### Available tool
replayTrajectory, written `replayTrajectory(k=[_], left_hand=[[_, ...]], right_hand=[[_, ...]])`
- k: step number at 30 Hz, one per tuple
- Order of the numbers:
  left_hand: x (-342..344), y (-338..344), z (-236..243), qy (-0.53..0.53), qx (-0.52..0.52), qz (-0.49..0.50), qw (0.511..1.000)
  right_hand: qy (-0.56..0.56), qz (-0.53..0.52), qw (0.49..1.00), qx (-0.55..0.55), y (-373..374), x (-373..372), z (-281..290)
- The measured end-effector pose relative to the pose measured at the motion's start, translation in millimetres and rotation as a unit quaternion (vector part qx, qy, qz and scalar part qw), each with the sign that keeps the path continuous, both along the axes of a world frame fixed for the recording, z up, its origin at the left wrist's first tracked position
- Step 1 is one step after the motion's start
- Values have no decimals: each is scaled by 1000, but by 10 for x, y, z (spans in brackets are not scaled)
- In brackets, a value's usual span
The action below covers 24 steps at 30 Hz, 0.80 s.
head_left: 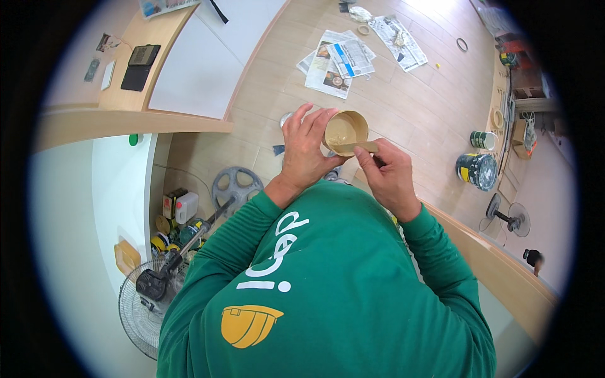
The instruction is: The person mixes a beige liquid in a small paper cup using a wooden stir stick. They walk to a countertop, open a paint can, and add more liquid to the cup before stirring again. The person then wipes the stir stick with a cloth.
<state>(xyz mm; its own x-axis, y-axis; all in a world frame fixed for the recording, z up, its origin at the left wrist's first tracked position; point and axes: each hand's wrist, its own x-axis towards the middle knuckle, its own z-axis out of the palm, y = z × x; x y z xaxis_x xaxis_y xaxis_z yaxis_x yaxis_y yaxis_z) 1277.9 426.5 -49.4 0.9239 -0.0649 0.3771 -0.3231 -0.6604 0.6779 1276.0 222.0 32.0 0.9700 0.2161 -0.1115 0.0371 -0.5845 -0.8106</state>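
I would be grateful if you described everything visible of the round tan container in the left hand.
The round tan container is an open tub with a smooth curved wall, seemingly plastic or cardboard. Inside is a similarly coloured, lumpy-looking substance. It is held above the floor, opening toward the camera. The left hand grips its left side, while a flat tool in the right hand crosses its near edge; contact there is unclear.

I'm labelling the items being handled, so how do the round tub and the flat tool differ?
Shape: the round tub is hollow and open-topped, while the flat tool is a narrow strip.
Hold: the left hand supports the tub from its side; the right hand grips the tool.
Width: the tub is clearly broader than the tool.
Both look tan-brown.
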Motion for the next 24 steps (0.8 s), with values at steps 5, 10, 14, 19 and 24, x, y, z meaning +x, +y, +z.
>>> replayTrajectory(k=[5, 10, 14, 19, 24], left_hand=[[-20, -3, 2, -2, 1, 0, 1000], [-29, -25, 15, -3, -10, -9, 1000], [-40, -21, 6, -8, -7, -8, 1000], [-55, -34, 20, -11, -6, -16, 1000], [-57, -42, 20, -13, -6, -13, 1000]], right_hand=[[-66, -23, 997, 11, -100, 78, 37], [-84, -1, 996, 38, -10, 9, -57], [-86, -14, 996, 8, -73, 35, -88], [-116, -4, 991, 72, -23, -7, -135], [-132, -13, 991, 5, -26, 22, -196]])
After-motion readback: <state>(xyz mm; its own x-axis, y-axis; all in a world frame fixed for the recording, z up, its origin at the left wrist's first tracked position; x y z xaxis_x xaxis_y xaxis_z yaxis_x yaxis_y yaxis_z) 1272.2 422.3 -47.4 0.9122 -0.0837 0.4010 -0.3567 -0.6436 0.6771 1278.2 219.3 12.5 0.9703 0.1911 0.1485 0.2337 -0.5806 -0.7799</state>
